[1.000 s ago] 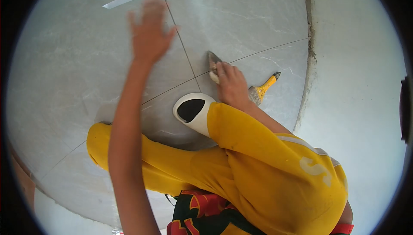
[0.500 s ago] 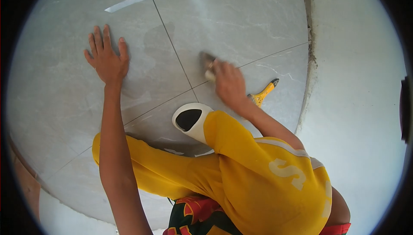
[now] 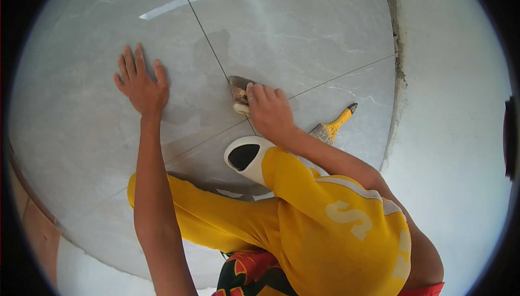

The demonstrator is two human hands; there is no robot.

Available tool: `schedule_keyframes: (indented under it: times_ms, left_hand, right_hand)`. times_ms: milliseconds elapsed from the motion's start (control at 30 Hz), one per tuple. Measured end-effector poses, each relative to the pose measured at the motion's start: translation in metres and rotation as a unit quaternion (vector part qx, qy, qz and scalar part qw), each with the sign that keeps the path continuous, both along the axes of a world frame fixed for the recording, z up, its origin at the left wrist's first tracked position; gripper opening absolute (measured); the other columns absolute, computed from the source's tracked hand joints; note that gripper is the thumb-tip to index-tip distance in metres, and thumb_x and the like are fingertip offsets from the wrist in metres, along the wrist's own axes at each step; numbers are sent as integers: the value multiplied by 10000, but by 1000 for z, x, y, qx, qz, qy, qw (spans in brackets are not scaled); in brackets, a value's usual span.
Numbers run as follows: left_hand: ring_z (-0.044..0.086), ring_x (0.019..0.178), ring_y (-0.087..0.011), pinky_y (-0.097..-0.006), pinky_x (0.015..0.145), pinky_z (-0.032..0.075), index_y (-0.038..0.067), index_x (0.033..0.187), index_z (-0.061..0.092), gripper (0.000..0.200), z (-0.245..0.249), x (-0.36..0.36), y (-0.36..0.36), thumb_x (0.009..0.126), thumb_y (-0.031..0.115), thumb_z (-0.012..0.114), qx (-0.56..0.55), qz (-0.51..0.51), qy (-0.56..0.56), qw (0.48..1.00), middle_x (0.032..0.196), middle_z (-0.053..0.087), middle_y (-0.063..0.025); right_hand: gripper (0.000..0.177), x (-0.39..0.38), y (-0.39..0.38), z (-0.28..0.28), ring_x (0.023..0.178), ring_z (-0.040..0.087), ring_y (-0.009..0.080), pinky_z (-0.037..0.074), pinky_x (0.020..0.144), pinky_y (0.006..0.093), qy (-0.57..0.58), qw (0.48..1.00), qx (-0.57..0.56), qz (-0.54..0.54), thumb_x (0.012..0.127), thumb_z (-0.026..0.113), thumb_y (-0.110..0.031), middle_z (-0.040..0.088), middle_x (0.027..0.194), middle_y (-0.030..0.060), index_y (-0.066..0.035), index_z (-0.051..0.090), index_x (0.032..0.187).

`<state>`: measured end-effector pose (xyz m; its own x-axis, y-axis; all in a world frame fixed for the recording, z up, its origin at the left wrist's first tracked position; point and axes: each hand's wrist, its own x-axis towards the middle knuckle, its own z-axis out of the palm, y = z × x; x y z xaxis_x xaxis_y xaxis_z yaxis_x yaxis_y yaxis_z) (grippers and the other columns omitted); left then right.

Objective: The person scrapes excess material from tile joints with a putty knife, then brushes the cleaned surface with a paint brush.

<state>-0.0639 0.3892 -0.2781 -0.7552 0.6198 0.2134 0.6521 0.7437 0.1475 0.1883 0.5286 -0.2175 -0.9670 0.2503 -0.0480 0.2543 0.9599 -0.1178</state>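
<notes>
My left hand (image 3: 143,90) rests flat on the grey floor tile (image 3: 108,139), fingers spread, with nothing in it. In my right hand (image 3: 270,110) is a small scraper (image 3: 238,91) with a stained, dark blade and a pale rounded end; its handle is mostly covered by my fingers. The blade lies at the dark joint line (image 3: 208,38) between two tiles, just above where the joints cross. Beside my right forearm, a paintbrush (image 3: 337,125) with a yellow handle and dirty bristles lies on the tile.
My foot in a white slipper (image 3: 234,152) is close below the joint crossing. A white wall (image 3: 449,106) rises along the right, with a rough gap (image 3: 398,52) at its base. Darker patches mark the tile near the joint. Brownish tile (image 3: 40,231) shows at lower left.
My right hand and the scraper have moved left, from the right-hand tile to the vertical joint. The view has shifted slightly; my left hand stays flat on the tile.
</notes>
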Motion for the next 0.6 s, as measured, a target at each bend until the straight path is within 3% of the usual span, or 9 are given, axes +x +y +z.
schedule_keyframes:
  times_ms: [100,133,233,267,300,367,467,500,600]
  left_hand:
    - [270,1384,-302,-538,1110,119,137,1373,458,548,6,0,1,878,369,490,6,0,-10,1000,1469,362,-114]
    - [269,1384,-302,-536,1111,119,136,1373,459,546,4,3,-1,879,367,490,-2,-2,-7,1000,1469,362,-114]
    - [268,1384,-303,-533,1111,121,133,1371,459,542,1,-2,4,880,359,489,-1,-12,3,1000,1470,360,-115]
    - [268,1384,-303,-533,1111,123,132,1372,459,541,3,-2,5,880,356,490,3,-9,-4,1000,1471,360,-115]
    - [268,1384,-304,-532,1111,125,132,1372,458,541,5,1,2,880,353,490,4,-4,-11,1000,1471,359,-115]
    - [270,1384,-306,-532,1110,130,130,1374,456,544,4,7,-2,878,350,493,-5,-6,-14,1000,1474,355,-114]
    - [266,1386,-298,-521,1114,131,138,1388,438,542,7,-3,5,890,346,479,-8,-8,-5,1000,1479,349,-106]
    - [263,1387,-294,-515,1116,131,142,1395,430,540,8,1,3,896,345,471,-13,-2,-9,1000,1481,348,-102]
    - [276,1381,-314,-531,1108,138,118,1370,461,547,9,2,4,868,331,501,11,1,-25,1000,1475,353,-120]
  right_hand:
    - [381,-18,35,-4,797,535,217,417,642,349,-5,993,15,-117,770,532,-137,548,880,100,59,571,1093]
    - [362,-17,24,-3,771,531,213,411,635,339,-39,996,24,-73,769,548,-148,539,857,93,40,572,1078]
    - [292,-20,41,-8,737,525,213,402,621,345,49,998,48,8,771,549,-145,527,825,85,7,580,1018]
    - [200,-32,62,-12,716,522,219,395,618,365,43,995,48,-72,770,545,-129,521,809,82,-23,586,934]
    - [335,-44,83,-12,761,536,227,402,643,372,7,991,47,-122,758,545,-111,551,877,93,-5,575,1075]
    - [285,-51,59,-6,759,544,227,404,643,368,-30,996,63,-59,757,551,-110,543,856,85,-19,589,1024]
    - [238,-50,69,-9,746,548,227,406,642,371,5,999,15,-42,765,543,-110,531,832,81,-24,590,982]
    - [199,-64,88,-3,735,551,228,405,639,375,-7,994,22,-109,774,542,-120,534,816,88,-27,585,944]
    - [148,-63,81,-12,717,548,233,403,637,379,21,996,57,-63,786,543,-130,547,803,93,-36,573,895]
